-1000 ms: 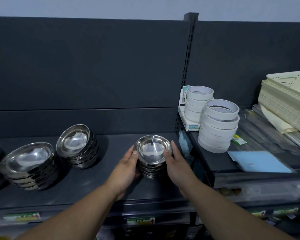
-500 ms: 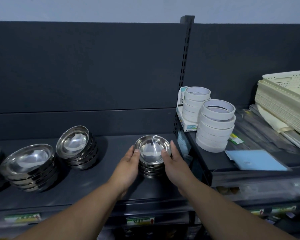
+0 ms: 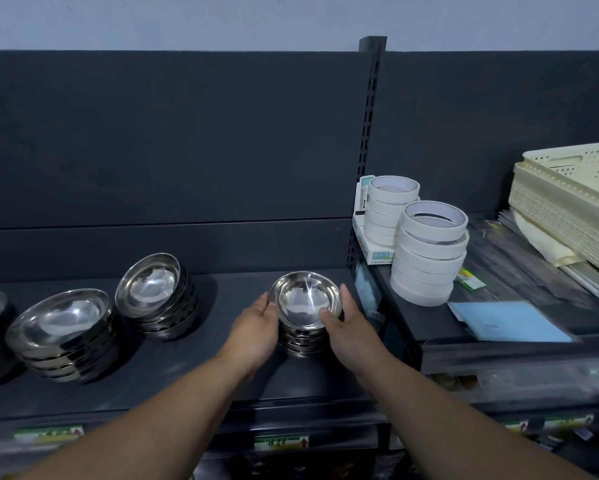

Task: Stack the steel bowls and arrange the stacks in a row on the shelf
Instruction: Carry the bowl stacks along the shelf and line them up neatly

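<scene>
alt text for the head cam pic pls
A left hand and a right hand hold a stack of steel bowls between them on a dark shelf. Three more bowl stacks sit to its left; tape rolls stand to its right.

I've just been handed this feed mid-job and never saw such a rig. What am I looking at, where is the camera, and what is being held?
No machine here: these are a person's bare arms, filmed by one wide-angle camera worn on the head, looking forward and down. The left hand and right hand grip opposite sides of a stack of round shiny steel bowls on the dark grey metal shelf. Three similar bowl stacks stand to its left. To the right stand white tape rolls and cream perforated plastic baskets.
</scene>
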The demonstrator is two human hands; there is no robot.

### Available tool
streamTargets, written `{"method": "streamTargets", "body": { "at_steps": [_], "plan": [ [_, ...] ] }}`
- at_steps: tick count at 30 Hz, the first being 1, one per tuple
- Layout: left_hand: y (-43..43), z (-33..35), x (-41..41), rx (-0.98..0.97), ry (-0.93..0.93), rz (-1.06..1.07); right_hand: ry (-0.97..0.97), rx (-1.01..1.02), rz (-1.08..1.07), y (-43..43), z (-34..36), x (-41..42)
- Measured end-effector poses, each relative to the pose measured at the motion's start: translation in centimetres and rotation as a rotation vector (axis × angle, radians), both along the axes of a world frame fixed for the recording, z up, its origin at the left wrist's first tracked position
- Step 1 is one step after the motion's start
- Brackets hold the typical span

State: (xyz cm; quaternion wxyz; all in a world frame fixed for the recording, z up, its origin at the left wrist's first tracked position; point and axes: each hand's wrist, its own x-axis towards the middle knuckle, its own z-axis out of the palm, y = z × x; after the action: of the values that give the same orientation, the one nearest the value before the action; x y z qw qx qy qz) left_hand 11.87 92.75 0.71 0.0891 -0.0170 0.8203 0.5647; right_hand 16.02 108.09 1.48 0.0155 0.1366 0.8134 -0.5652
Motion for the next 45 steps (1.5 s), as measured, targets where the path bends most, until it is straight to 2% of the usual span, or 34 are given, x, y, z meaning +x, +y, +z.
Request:
{"method": "streamTargets", "body": {
  "at_steps": [5, 17, 20, 23, 27, 30, 33, 36, 40, 45],
  "plan": [
    [0.1, 1.3, 0.2, -0.134, 0.053, 0.004, -0.022, 0.007, 0.0, 0.1, 0.1, -0.2],
    [0.1, 1.4, -0.3, -0.211, 0.069, 0.0, -0.013, 0.01, -0.013, 0.1, 0.9, -0.4],
    [-0.8, 1.2, 0.0, -0.209, 0.05, 0.004, 0.043, 0.042, -0.065, 0.0, 1.8, -0.6],
    [-2.7, 0.3, 0.7, -0.209, 0.068, 0.035, 0.158, 0.19, -0.092, -0.9, 2.8, -1.1],
    [-6.9, -0.8, 2.1, -0.14, 0.082, 0.205, 0.342, 0.319, -0.014, -4.3, 4.0, -1.9],
    [-10.6, -1.2, 2.5, -0.046, 0.043, 0.334, 0.396, 0.343, 0.081, -8.0, 4.2, -2.7],
    [-13.9, -1.5, 2.5, 0.042, -0.006, 0.38, 0.325, 0.308, 0.18, -11.7, 3.4, -3.8],
    [-16.5, -2.5, 2.0, 0.09, -0.101, 0.364, 0.151, 0.236, 0.235, -14.5, 2.4, -5.1],
    [-18.6, -5.8, 0.5, 0.191, -0.183, 0.298, -0.025, 0.063, 0.163, -16.8, 1.4, -6.4],
    [-17.8, -5.0, 0.3, 0.358, -0.162, 0.199, -0.13, -0.199, 0.11, -18.9, 1.4, -7.9]
  ]
}}
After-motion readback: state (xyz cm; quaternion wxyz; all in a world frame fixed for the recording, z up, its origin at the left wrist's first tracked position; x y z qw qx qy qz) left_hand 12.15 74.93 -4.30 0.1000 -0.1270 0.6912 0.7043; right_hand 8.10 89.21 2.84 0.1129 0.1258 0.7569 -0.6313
